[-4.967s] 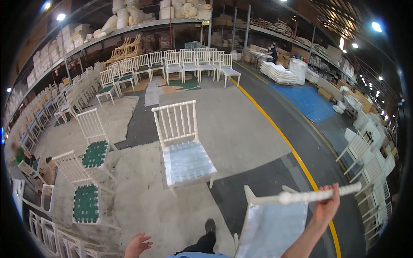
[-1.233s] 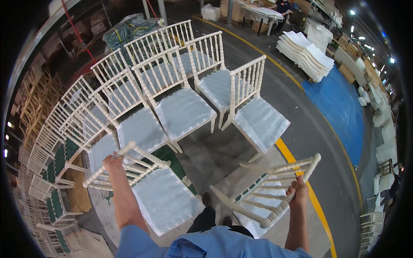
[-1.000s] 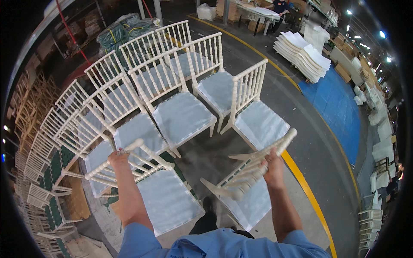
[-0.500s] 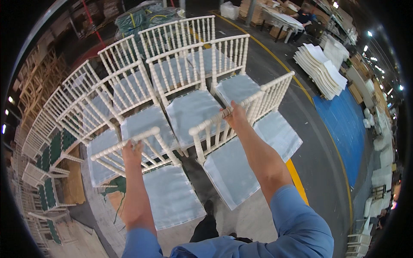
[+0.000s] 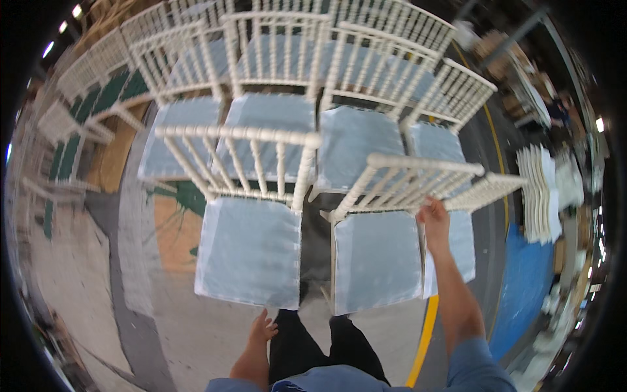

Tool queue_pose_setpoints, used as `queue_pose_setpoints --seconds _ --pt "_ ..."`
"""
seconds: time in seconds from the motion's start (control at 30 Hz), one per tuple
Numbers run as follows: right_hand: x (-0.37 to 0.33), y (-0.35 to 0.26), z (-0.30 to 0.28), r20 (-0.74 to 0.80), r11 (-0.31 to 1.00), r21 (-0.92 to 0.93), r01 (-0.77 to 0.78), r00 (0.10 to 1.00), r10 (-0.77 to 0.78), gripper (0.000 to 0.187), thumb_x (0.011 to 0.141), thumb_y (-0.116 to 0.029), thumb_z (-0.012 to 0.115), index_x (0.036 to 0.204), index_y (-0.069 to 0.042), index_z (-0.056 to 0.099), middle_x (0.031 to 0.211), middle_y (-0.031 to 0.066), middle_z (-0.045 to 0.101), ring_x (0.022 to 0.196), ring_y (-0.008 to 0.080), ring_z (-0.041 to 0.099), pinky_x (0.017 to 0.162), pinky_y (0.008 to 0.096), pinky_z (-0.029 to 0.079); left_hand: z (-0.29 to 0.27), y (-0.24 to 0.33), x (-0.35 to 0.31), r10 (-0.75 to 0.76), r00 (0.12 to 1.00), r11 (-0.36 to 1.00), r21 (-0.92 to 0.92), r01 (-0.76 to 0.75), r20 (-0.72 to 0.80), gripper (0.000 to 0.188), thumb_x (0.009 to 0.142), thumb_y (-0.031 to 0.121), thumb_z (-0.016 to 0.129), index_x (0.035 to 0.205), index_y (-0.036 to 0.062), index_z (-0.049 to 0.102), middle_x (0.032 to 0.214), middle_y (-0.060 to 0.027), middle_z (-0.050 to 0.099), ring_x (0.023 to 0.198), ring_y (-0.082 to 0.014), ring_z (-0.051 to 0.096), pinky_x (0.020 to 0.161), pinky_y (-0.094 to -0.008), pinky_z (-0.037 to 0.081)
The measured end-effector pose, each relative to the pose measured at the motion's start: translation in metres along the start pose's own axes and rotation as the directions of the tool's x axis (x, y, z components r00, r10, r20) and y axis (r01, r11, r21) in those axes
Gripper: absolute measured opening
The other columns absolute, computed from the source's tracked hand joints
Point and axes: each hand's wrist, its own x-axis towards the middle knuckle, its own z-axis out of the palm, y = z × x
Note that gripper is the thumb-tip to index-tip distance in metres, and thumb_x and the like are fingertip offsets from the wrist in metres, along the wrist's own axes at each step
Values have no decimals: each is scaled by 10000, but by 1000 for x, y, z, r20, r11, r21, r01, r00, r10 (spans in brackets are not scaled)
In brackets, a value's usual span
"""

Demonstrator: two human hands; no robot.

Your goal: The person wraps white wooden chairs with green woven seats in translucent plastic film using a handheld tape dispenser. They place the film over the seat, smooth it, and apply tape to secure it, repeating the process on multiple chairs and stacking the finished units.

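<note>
One blue-seated chair (image 5: 250,251) stood just beyond the left hand (image 5: 262,326), which was empty, fingers loosely parted; a second chair (image 5: 377,261) stood left of the right hand (image 5: 434,217); whether its bent fingers gripped anything, I couldn't tell.

We're counting two bare hands, one left hand (image 5: 263,326) and one right hand (image 5: 435,217); two dark trouser legs (image 5: 297,346); three front-row chairs (image 5: 377,261); four second-row chairs (image 5: 359,145). Chairs farther back (image 5: 424,14) we're leaving uncounted, too overlapped. Green-seated chairs (image 5: 65,157) at left, we're logging several, exact number unclear. We're also tallying one blue floor sheet (image 5: 522,287), one white sheet stack (image 5: 538,196), two yellow floor lines (image 5: 424,336).
</note>
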Motion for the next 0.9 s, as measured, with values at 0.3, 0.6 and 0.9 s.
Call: queue_pose_setpoints --seconds 0.3,0.6,0.9 --pt "73 -174 277 469 254 -166 953 303 -829 596 992 -368 726 1461 -32 580 1396 245 632 1285 436 605 1095 493 479 47 -33 129 466 884 763 -514 -393 17 1046 936 744 665 1687 124 283 1720 -77 360 1559 -348 364 1274 -567 293" --pt "125 -194 293 847 104 -304 947 319 -424 556 968 -557 687 1212 -59 715 1075 187 780 1037 397 740 939 510 561 77 -92 155 594 805 656 -576 -487 -4 946 976 660 676 1620 35 378 1636 -110 476 1486 -317 472 1230 -495 397" --pt "68 -190 251 821 333 -402 853 497 -282 528 1055 -457 615 1483 -152 567 1090 200 758 1048 408 723 908 523 543 104 -126 69 385 838 778 -352 -520 -388 627 1041 335 714 1544 92 427 905 -44 606 610 -126 510 521 -299 428"
